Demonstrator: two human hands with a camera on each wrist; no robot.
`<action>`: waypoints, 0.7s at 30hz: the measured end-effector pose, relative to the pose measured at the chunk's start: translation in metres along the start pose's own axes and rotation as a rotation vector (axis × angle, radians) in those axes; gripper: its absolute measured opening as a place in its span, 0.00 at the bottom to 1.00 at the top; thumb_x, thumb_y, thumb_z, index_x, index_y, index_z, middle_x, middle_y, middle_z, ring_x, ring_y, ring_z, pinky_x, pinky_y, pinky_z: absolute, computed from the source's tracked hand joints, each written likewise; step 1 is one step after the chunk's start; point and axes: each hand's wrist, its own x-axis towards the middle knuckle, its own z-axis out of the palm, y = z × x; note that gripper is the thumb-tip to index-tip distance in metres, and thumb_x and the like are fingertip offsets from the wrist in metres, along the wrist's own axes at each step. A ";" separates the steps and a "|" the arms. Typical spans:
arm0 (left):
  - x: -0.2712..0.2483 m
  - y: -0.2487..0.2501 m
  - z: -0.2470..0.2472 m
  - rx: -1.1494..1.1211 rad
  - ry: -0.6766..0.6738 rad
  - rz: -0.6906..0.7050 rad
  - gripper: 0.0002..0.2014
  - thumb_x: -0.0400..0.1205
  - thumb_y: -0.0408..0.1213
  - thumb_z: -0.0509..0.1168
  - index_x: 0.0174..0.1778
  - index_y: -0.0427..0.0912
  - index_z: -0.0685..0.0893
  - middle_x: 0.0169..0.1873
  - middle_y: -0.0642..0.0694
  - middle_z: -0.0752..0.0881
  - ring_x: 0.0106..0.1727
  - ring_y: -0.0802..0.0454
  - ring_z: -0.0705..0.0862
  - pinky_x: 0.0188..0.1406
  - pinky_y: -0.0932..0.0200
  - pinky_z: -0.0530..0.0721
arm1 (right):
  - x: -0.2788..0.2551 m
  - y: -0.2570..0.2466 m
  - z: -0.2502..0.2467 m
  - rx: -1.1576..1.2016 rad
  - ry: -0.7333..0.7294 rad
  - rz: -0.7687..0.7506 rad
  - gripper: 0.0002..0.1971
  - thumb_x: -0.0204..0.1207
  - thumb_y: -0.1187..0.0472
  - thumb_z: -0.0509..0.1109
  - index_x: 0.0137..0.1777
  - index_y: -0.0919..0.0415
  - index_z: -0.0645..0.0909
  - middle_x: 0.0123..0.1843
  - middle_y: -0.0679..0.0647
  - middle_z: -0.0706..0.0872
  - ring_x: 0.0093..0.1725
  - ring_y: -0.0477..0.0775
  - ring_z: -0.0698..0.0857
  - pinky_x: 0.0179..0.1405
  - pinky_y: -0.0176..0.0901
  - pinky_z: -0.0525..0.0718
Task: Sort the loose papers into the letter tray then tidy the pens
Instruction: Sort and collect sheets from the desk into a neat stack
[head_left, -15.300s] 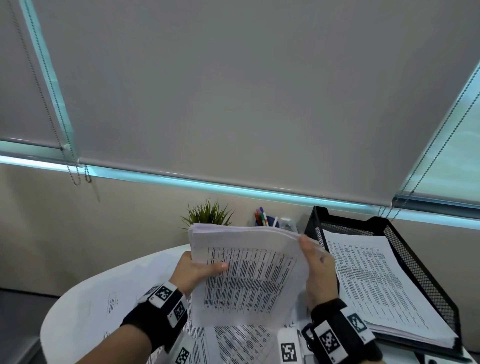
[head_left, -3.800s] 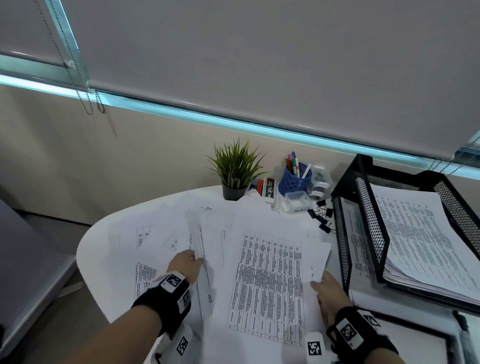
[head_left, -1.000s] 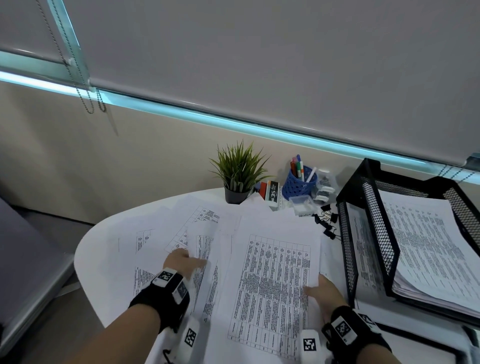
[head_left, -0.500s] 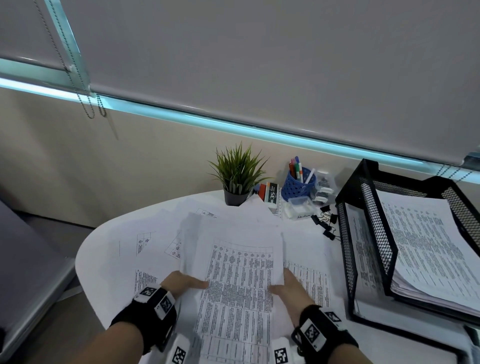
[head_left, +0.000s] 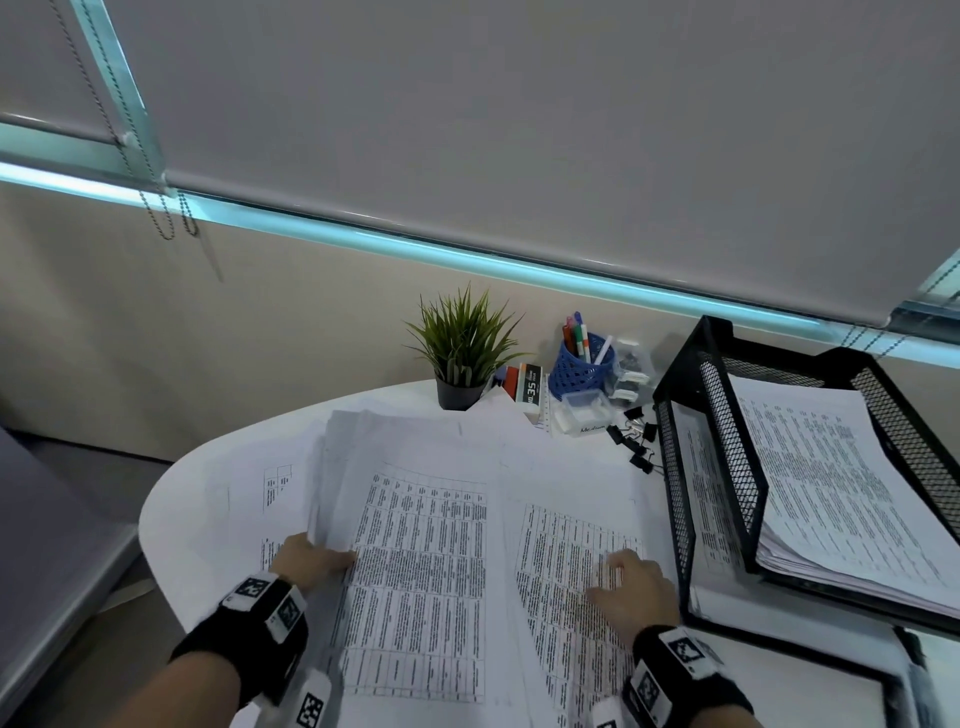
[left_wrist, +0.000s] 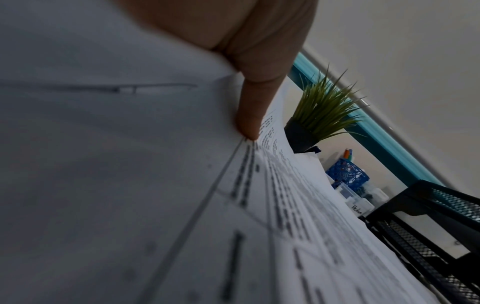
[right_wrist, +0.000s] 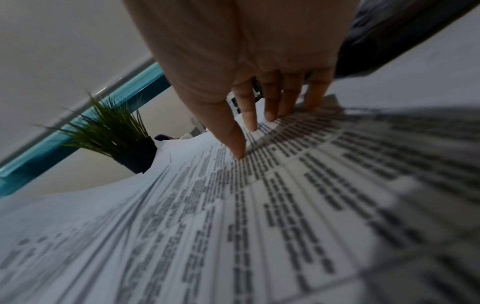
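Paper stack (head_left: 415, 587) over left fingers (head_left: 332, 558)

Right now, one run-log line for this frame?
phase: gathering papers | left hand: grips stack of papers at its left edge | right hand: fingers flat on printed sheet | letter tray: holds papers

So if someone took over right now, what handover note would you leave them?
Left hand: thumb pinching the left edge of the gathered paper stack, a firm grip.
Right hand: fingers flat on a loose printed sheet.
Done: the letter tray already holds papers.
Left: stack and more loose sheets on the table still need filing; then tidy the pens, which stand in the blue cup.
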 end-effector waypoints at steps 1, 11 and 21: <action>-0.001 0.001 -0.002 0.009 0.007 -0.003 0.28 0.74 0.32 0.74 0.65 0.19 0.73 0.60 0.26 0.81 0.55 0.35 0.81 0.50 0.54 0.76 | -0.003 0.003 -0.002 -0.028 -0.007 0.046 0.32 0.67 0.45 0.75 0.70 0.53 0.71 0.71 0.58 0.74 0.69 0.60 0.74 0.68 0.56 0.77; -0.002 -0.001 -0.008 -0.018 -0.020 -0.018 0.25 0.72 0.32 0.75 0.60 0.20 0.76 0.56 0.26 0.82 0.45 0.41 0.78 0.48 0.53 0.77 | -0.027 0.002 -0.006 -0.233 -0.103 0.245 0.63 0.57 0.31 0.76 0.79 0.67 0.46 0.79 0.66 0.63 0.77 0.63 0.66 0.76 0.53 0.64; -0.003 -0.014 -0.017 -0.026 -0.047 0.036 0.23 0.71 0.24 0.74 0.60 0.20 0.77 0.56 0.26 0.83 0.54 0.36 0.82 0.56 0.48 0.77 | -0.032 0.014 -0.001 0.304 0.029 0.230 0.62 0.57 0.65 0.85 0.82 0.66 0.43 0.75 0.73 0.66 0.72 0.70 0.71 0.70 0.60 0.75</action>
